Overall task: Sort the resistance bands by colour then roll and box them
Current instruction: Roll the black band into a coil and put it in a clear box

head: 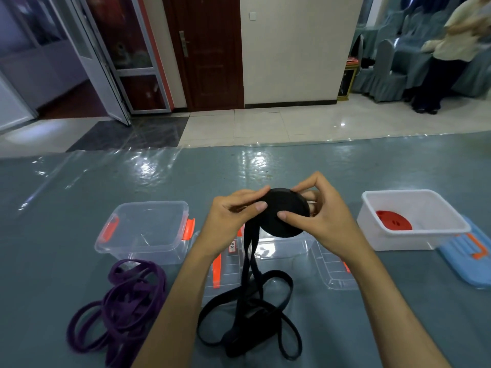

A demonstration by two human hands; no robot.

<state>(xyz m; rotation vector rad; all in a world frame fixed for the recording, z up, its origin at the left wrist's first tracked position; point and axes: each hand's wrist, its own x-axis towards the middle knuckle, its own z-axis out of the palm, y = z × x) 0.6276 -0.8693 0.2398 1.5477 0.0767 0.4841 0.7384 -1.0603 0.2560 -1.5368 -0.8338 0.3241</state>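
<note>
From my remote feed: table (79, 192) w/ grey-blue cloth under a clear glossy plastic sheet, glare patches toward the far edge. Beyond it, pale tiled floor, a dark mat near a glass-and-metal door at left, a dark red wooden door (210, 49) centre, cream wall w/ a light switch. Far right, chairs in grey-blue covers and a person standing, partly out of frame.

On the table: clear box w/ orange clips (144, 229) at left, a second clear box (281, 245) directly under the hands w/ clear lids lying flat either side of it, a white tub (409, 221) at right holding a red rolled band (393, 220). A blue lid (467, 258) lies just beside the tub, near-right.

Black band roll (285, 212): tight flat disc, matte, held up above the middle box. Left hand (233, 216) pinches its left edge, thumb on the face. Right hand (318, 216) grips the right side, thumb pressed on the face, fingers curled behind. The unrolled black tail (249, 296) hangs from the roll and lies in loose loops on the cloth near me, btwn my forearms.

Purple bands (119, 306) lie in a loose tangle at near-left, in front of the left clear box, apart from the black loops.
</note>
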